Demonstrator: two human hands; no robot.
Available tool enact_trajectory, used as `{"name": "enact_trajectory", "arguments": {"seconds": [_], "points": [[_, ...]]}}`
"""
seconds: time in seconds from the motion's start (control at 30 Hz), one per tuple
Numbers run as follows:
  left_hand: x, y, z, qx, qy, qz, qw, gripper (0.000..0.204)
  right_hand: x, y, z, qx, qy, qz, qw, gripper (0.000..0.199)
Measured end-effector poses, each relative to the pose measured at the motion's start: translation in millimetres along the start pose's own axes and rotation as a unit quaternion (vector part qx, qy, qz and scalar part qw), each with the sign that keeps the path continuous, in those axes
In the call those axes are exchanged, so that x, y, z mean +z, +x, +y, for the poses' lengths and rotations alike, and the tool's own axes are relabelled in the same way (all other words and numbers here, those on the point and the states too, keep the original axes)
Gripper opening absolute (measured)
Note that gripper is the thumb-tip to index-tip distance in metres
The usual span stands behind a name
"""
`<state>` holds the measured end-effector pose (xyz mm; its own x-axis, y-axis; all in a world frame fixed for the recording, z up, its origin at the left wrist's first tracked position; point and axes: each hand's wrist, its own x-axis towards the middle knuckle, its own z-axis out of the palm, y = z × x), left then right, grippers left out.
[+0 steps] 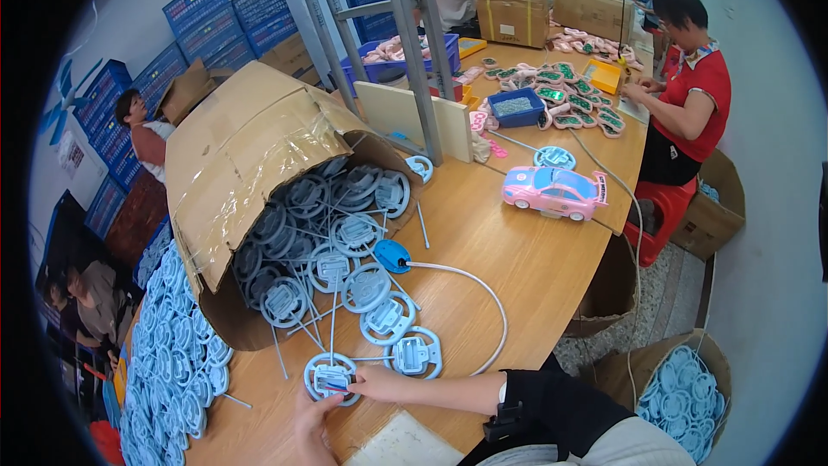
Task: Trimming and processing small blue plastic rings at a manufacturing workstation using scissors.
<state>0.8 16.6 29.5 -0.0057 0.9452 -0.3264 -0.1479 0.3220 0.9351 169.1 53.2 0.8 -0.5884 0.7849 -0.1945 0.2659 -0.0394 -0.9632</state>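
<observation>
A light blue toy steering wheel (318, 371) is held at the table's near edge, its hollow centre facing up. Around its lower left rim my left hand (312, 416) is closed. My right hand (378, 384) reaches in from the right, fingers pinched at the wheel's centre on something small with blue and red in it, too small to name. Just right of that wheel lies another toy steering wheel (413, 354). More wheels with thin grey rods (333, 328) trail back toward a tipped cardboard box (250, 155) full of them.
A white cable (492, 293) curves across the table from a blue oval part (392, 256). Farther back stands a pink and blue toy car (554, 193). Blue wheels are heaped (164, 371) on the left. A person in red (700, 103) works at the far right.
</observation>
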Motion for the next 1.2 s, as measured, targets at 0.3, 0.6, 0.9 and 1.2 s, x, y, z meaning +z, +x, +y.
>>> {"name": "enact_trajectory", "arguments": {"seconds": [0.3,0.6,0.9,1.2], "points": [[4,3,-6,0.030,0.011,0.006,0.999,0.058,-4,-8,-4,-0.001,-0.009,0.024,1.000,0.029],[5,-6,10,0.018,0.041,0.032,0.998,0.054,-5,-1,-12,-0.014,-0.046,-0.001,0.999,0.028],[-40,-38,-7,0.087,0.083,0.085,0.989,0.057,-3,-9,-3,0.060,0.064,-0.113,0.990,0.026],[-142,-192,-33,0.007,0.004,0.179,0.984,0.056,-8,-20,-22,0.137,0.039,-0.147,0.979,0.025]]}}
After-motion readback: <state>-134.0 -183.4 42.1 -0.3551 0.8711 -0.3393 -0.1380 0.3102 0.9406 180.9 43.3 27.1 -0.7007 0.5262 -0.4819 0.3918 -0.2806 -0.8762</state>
